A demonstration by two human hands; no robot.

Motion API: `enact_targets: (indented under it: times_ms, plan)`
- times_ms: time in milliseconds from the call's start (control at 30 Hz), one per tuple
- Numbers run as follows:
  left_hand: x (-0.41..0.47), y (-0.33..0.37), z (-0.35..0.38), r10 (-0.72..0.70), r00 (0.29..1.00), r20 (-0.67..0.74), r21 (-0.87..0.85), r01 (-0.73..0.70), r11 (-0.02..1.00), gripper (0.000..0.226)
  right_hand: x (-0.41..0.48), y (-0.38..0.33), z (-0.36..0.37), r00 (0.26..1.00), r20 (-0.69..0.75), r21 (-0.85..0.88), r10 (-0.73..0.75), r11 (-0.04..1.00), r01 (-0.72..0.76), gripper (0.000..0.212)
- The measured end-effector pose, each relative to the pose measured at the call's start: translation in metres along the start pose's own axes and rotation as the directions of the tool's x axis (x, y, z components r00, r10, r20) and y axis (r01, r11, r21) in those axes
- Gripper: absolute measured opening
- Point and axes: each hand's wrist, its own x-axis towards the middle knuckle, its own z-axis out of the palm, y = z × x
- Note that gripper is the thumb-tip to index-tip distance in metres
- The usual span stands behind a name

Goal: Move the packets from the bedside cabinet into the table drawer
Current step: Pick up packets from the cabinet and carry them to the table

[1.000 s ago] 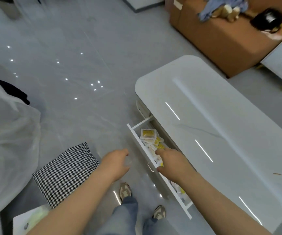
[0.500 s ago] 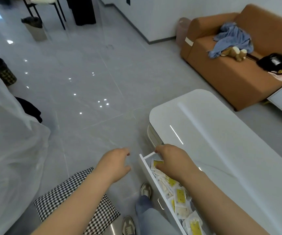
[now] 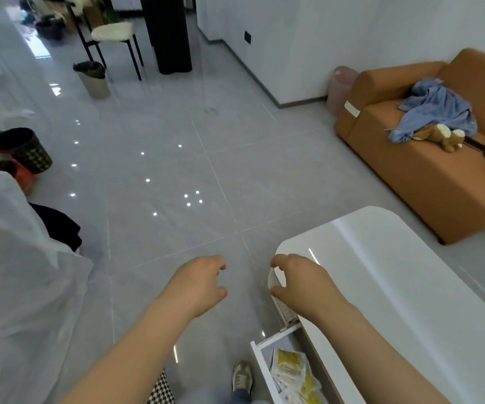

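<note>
The white table (image 3: 396,287) fills the lower right. Its drawer (image 3: 260,360) stands pulled out at the bottom edge, with several yellow-and-white packets (image 3: 289,361) lying inside. My right hand (image 3: 305,282) hovers over the table's near corner, above the drawer, fingers curled apart and holding nothing. My left hand (image 3: 199,282) hangs over the floor to the left of the table, also empty with loose fingers. The bedside cabinet is out of view.
A houndstooth stool (image 3: 162,389) sits at the bottom edge by my shoe (image 3: 242,377). A plastic-covered shape (image 3: 16,272) bulks at the left. A brown sofa (image 3: 428,170) with clothes is at right; bins (image 3: 25,148) and a chair (image 3: 113,39) stand farther off.
My right hand has come up out of the drawer, leaving the packets there. The view has lifted from the drawer toward the room, and both hands now hang empty in front.
</note>
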Motion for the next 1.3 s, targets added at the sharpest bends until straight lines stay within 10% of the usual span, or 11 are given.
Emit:
enact_targets:
  times_ms: [867, 1300]
  plan:
    - [0.284, -0.098, -0.183, 0.234, 0.964, 0.125, 0.12, -0.249, 0.961, 0.053, 0.275, -0.075, -0.09, 0.96, -0.004, 0.099, 0.281, 0.955, -0.28, 0.048]
    - [0.433, -0.045, -0.213, 0.33, 0.913, 0.238, 0.143, -0.369, 0.918, 0.054, 0.376, -0.004, -0.138, 0.909, -0.034, 0.183, 0.416, 0.897, -0.403, 0.049]
